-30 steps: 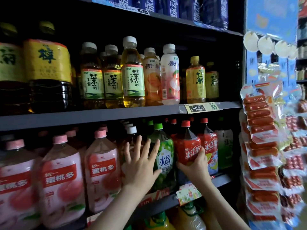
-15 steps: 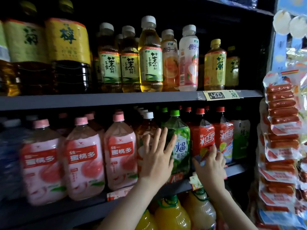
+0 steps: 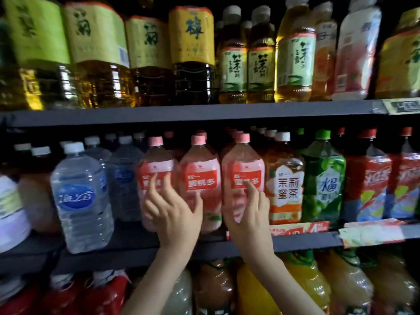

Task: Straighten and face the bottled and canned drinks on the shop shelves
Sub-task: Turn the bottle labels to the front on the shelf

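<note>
The fingers [image 3: 168, 189] of the left hand [image 3: 175, 217] are spread and relaxed, tips on the left pink bottle [image 3: 156, 160], thumb by the middle pink bottle [image 3: 201, 173]; the right hand [image 3: 250, 219] lays 1 straight forefinger on the right pink bottle [image 3: 241, 162]. All 3 stand upright on the shelf [image 3: 306, 243], just beyond the hands

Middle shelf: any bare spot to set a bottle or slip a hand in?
One: dark bare shelf board between the front water bottle and the left pink bottle, ahead of the set-back water bottles. From there rightward, pink bottles, jasmine tea, green bottle and red bottles stand shoulder to shoulder.
</note>
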